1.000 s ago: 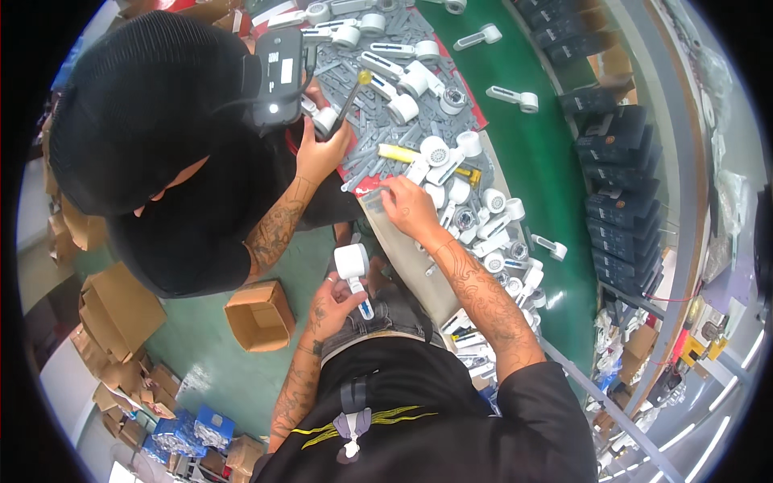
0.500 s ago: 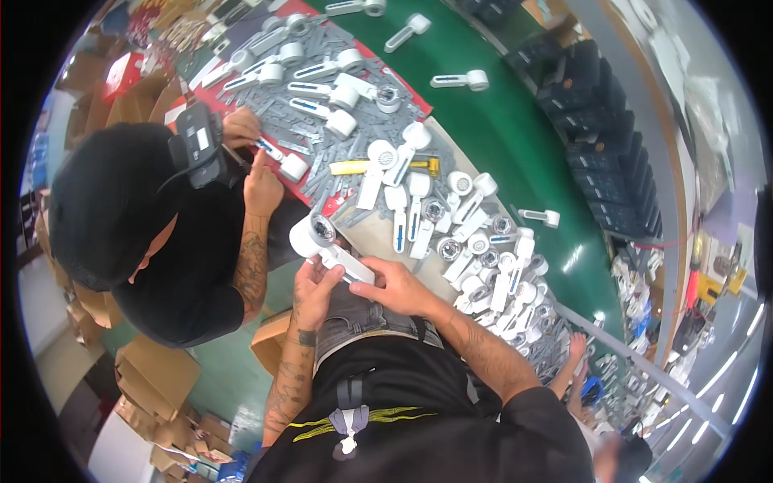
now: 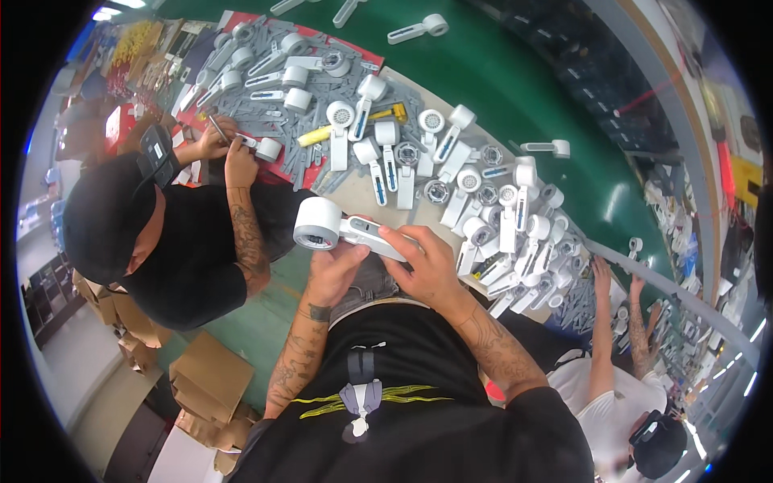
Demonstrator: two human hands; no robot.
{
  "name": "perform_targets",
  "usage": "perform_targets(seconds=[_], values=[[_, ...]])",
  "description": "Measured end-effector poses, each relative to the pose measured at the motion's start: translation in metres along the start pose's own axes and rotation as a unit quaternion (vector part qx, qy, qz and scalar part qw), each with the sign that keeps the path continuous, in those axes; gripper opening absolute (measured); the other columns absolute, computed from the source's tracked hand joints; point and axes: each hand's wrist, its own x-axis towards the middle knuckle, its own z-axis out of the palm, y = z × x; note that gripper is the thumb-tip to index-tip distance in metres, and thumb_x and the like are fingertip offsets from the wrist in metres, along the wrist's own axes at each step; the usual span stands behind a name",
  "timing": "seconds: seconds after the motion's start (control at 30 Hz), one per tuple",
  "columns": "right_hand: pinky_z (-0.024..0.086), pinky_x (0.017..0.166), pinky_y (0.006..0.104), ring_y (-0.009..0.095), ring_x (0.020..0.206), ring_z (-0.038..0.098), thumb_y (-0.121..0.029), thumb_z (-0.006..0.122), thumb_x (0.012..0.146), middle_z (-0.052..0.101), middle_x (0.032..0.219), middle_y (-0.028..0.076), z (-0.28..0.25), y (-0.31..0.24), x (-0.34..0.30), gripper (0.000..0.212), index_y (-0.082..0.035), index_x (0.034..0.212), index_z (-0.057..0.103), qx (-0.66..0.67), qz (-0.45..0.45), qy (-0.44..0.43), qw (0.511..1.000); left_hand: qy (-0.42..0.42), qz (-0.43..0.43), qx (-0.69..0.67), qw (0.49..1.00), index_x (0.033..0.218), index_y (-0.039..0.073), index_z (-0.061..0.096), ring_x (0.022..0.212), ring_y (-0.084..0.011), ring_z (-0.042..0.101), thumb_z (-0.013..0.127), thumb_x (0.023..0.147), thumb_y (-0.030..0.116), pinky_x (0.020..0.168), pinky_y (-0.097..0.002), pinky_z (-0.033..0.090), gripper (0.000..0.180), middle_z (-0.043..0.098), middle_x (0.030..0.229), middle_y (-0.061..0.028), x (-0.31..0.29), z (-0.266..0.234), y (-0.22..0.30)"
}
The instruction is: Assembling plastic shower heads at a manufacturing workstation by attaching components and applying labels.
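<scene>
A white handheld fan (image 3: 318, 224) with a round head and a long handle lies across both hands, in front of my body. My left hand (image 3: 334, 272) is closed around the handle close to the head, thumb along its near side. At the handle's far end, my right hand (image 3: 424, 262) grips it, fingertips on the face with the grey slot. The head's open end points toward me, and dark parts show inside it. Beyond my hands, similar white fans (image 3: 386, 137) lie on the worktable, some showing grilles or open heads.
Grey strips (image 3: 266, 121) cover the table's far left. A yellow tool (image 3: 316, 135) lies among the fans, partly covered. Left of me, a co-worker in black (image 3: 189, 249) handles another fan; a person in white (image 3: 620, 394) works at right. Cardboard boxes (image 3: 211, 374) stand at lower left.
The fan has turned in my hands: its head's open end faced up and now faces toward me. My right hand's fingers have moved onto the handle's face. The whole view has shifted.
</scene>
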Motion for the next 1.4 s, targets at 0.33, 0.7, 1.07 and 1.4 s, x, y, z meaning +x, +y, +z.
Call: perform_targets(seconds=[0.33, 0.7, 1.07, 1.4], values=[[0.055, 0.088, 0.034, 0.017, 0.104, 0.069, -0.019, 0.078, 0.099, 0.075, 0.118, 0.012, -0.007, 0.0, -0.043, 0.049, 0.0, 0.14, 0.058, 0.415, 0.299, -0.076, 0.856, 0.036, -0.021, 0.092, 0.995, 0.151, -0.006, 0.048, 0.135, -0.023, 0.057, 0.07, 0.099, 0.006, 0.117, -0.0402, 0.043, 0.057, 0.061, 0.143, -0.0143, -0.017, 0.012, -0.029], [0.057, 0.085, 0.0376, 0.028, 0.098, 0.075, -0.026, 0.067, 0.105, 0.078, 0.108, 0.015, 0.011, 0.095, 0.032, 0.027, -0.004, 0.118, 0.074, 0.15, 0.296, -0.113, 0.937, 0.114, -0.024, 0.074, 0.99, 0.145, -0.008, 0.053, 0.124, -0.0193, 0.063, 0.063, 0.097, 0.0, 0.111, -0.0359, 0.047, 0.05, 0.068, 0.133, -0.0117, -0.002, -0.06, -0.015], [0.058, 0.086, 0.0426, 0.033, 0.096, 0.075, -0.017, 0.064, 0.097, 0.08, 0.102, 0.014, 0.058, 0.286, 0.178, 0.02, -0.006, 0.111, 0.075, -0.127, 0.291, -0.087, 0.944, 0.123, -0.096, 0.108, 0.982, 0.143, -0.006, 0.054, 0.121, -0.0171, 0.063, 0.068, 0.097, 0.004, 0.108, -0.0332, 0.048, 0.049, 0.066, 0.13, -0.0083, 0.018, -0.087, 0.029], [0.058, 0.089, 0.0461, 0.037, 0.099, 0.073, -0.016, 0.073, 0.087, 0.079, 0.1, 0.014, 0.083, 0.303, 0.198, 0.015, -0.007, 0.098, 0.079, -0.18, 0.319, -0.122, 0.923, 0.112, -0.125, 0.116, 0.979, 0.142, -0.007, 0.053, 0.121, -0.017, 0.064, 0.068, 0.098, 0.002, 0.106, -0.0318, 0.05, 0.047, 0.066, 0.131, -0.0095, 0.026, -0.1, 0.036]])
